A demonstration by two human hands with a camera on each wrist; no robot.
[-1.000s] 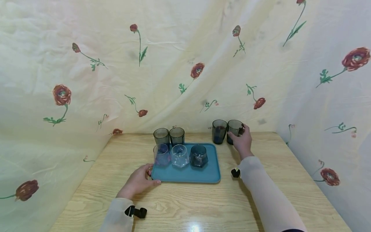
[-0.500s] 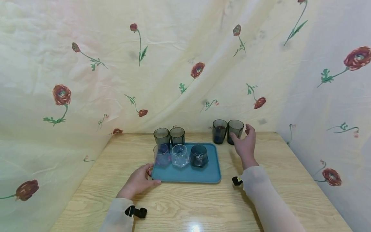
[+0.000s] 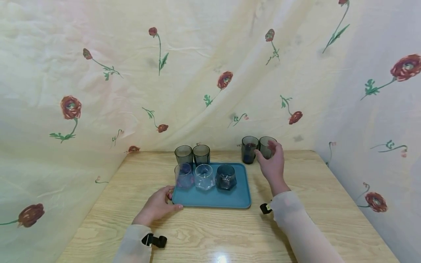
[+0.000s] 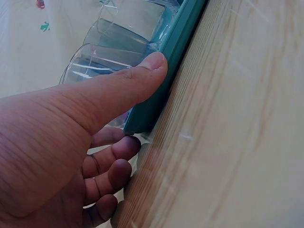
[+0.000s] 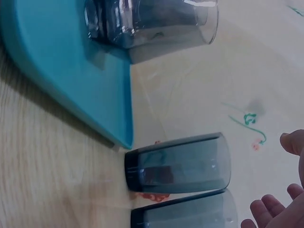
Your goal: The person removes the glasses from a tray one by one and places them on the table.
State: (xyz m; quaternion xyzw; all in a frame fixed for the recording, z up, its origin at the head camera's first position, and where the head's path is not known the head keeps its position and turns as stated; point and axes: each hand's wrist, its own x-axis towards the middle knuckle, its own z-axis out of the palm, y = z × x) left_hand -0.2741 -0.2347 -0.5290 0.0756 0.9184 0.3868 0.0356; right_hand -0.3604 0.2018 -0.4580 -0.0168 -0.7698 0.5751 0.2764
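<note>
At the front left corner of a blue tray (image 3: 213, 201), my left hand (image 3: 157, 205) holds the corner. Its thumb (image 4: 137, 78) lies along the front rim, and the other fingers curl by the left side. Three short faceted glasses stand on the tray: a clear pinkish glass (image 3: 184, 178), a clear glass (image 3: 204, 179) and a dark grey glass (image 3: 225, 179). My right hand (image 3: 274, 167) is in front of the right smoky tumbler (image 3: 264, 143), fingers spread and partly hiding it. In the right wrist view, that hand is apart from both tumblers. Left of it stands a second smoky tumbler (image 3: 248, 151).
Two more smoky tumblers, a left one (image 3: 183, 151) and a right one (image 3: 201, 150), stand behind the tray's left half. The wooden table (image 3: 204, 233) reaches back to a flower-patterned cloth (image 3: 184, 91), which also hangs along both sides.
My right hand has let go of the right tumbler, drawn back to the right, then come back leftward in front of it. The tumblers, the tray and my left hand stay put.
</note>
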